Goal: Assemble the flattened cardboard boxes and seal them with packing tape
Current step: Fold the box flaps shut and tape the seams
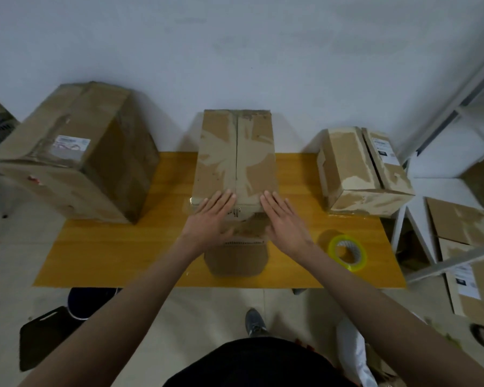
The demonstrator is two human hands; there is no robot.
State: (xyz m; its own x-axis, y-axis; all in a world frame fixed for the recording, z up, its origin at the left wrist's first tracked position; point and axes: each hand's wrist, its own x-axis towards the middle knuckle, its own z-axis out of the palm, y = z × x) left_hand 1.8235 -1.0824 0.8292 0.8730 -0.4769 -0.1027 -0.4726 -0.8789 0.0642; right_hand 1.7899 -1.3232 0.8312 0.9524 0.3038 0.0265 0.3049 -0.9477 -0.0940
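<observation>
Cardboard box (235,155) at table (118,247) centre: left hand (211,216), right hand (284,219) pressing flat, open-palmed, gripping nothing; best smoothing outward from seam. Tape (347,252) lying near right.

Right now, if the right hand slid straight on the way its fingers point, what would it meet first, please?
The right hand already lies flat on the tall brown cardboard box; it would likely just cross the top flap, then reach the white wall.

Matt cardboard, glossy tape

Middle box (235,157) — scuffed, torn brown cardboard; table (109,247) smooth yellow wood; tape roll (347,251) shiny plastic.
</observation>
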